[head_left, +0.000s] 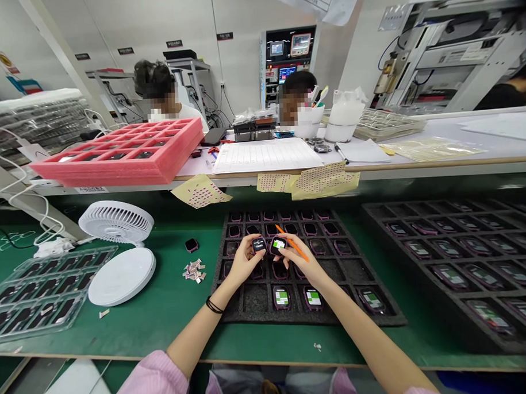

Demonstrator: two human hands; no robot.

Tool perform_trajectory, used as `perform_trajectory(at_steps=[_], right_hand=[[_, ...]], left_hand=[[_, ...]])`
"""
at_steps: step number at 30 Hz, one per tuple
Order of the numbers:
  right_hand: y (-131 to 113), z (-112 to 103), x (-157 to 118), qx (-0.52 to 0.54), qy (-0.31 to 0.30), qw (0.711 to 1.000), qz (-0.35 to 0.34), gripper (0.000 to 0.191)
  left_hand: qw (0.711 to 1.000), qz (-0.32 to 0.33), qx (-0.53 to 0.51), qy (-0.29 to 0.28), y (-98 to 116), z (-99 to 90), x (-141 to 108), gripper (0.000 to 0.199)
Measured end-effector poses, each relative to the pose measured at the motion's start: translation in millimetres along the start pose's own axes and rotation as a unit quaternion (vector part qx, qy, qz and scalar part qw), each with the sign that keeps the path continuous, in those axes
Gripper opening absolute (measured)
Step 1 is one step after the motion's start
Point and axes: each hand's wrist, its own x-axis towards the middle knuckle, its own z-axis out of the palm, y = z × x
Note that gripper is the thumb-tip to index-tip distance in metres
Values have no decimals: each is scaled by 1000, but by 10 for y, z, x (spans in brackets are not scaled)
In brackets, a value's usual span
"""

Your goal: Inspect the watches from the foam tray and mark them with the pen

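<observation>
**Pink sleeves (151,382) over a black foam tray (253,301), a smartwatch in each of our hands**

Our left hand (248,261) is closed narrowly on a dark smartwatch (259,244), pinching it by its edges. Our right hand (302,262) holds a second smartwatch (278,245), its screen showing green, and an orange stick (282,232) seems pinched along with it. Both watches are raised just above the middle of the tray, close together but not visibly touching. A black wristband (214,305) circles our left wrist.

Other smartwatches (281,297) sit in the tray's cells. Left of the tray, on the green table mat (164,321), lie a loose watch (191,245), a heap of small scraps (193,270), a white fan (116,223), and a clear plastic tray (42,291). A second foam tray (378,216) lies to its right, also loaded with watches. Well beyond it, a pink foam tray (115,162) rests on a higher table, and two other people (164,100) sit farther off.
</observation>
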Motion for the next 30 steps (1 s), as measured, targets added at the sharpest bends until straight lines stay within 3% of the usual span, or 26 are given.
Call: perform_trajectory(at_steps=[9, 14, 17, 20, 24, 27, 30], right_hand=[[17, -7, -31, -14, 40, 999, 13, 37], [2, 4, -110, -42, 76, 996, 23, 38], [-7, -2, -131, -49, 93, 994, 28, 38], [-2, -20, -136, -56, 88, 994, 30, 40], [10, -36, -136, -50, 97, 992, 56, 45], [18, -37, -134, -49, 108, 990, 71, 48], [37, -46, -123, -51, 109, 990, 69, 50]], left_hand=[[997, 5, 71, -11, -13, 12, -33, 57], [990, 37, 111, 81, 91, -34, -173, 34], [982, 32, 120, 139, 176, -140, -334, 36], [970, 31, 128, 206, 248, -334, -489, 48], [941, 37, 107, 319, 473, -789, -538, 68], [902, 90, 79, 415, 853, -1181, -493, 74], [849, 165, 99, 492, 1293, -1429, -488, 74]])
